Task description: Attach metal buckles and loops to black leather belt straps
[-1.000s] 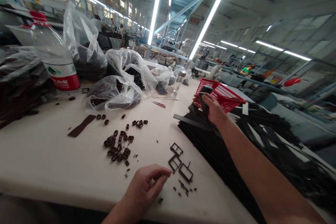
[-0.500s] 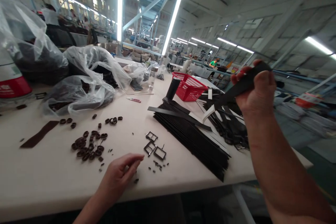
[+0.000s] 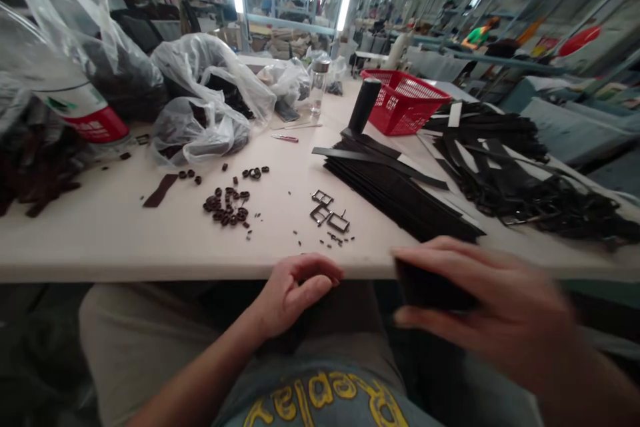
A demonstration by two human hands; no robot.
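My right hand (image 3: 490, 293), slightly blurred, grips a dark strap (image 3: 433, 285) between thumb and fingers, off the table's front edge. My left hand (image 3: 303, 287) rests by the same edge with its fingers curled together; whether anything small is inside is hidden. Beyond it lie metal buckles (image 3: 330, 213) with tiny dark pieces (image 3: 337, 238) near them. Brown loops (image 3: 227, 207) form a pile to the left. A stack of black straps (image 3: 400, 197) lies slantwise behind the right hand, with a black roll (image 3: 364, 105) standing at its far end.
Clear plastic bags (image 3: 200, 100) and a large container with a red label (image 3: 90, 113) fill the back left. A red basket (image 3: 407, 103) stands behind the roll. More black straps with buckles (image 3: 520, 180) cover the right side. A red-handled tool (image 3: 285, 138) lies mid-table.
My right hand has come down from raised at the right to the table's front edge, still holding the strap. The view has tilted down. My left hand has drawn back to the edge.
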